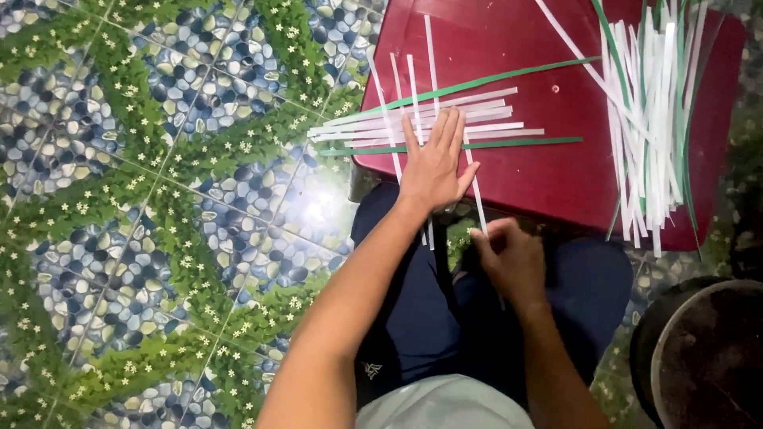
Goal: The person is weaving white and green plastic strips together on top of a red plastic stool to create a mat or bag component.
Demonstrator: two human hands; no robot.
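Note:
My left hand [431,164] lies flat, fingers together, on a small woven patch of white strips [493,115] crossed by green strips [524,144] on a dark red stool top [548,179]. My right hand [513,258] is below the stool's near edge, fingers pinched on the lower end of one white upright strip [476,191] that runs up into the weave. Several other white uprights stick out above and below the patch.
A loose bundle of white and green strips [648,119] lies on the stool's right side. A dark round bucket [703,357] stands at the lower right. The floor [159,199] is tiled with a pebble and leaf pattern. My knees in dark trousers are under the stool.

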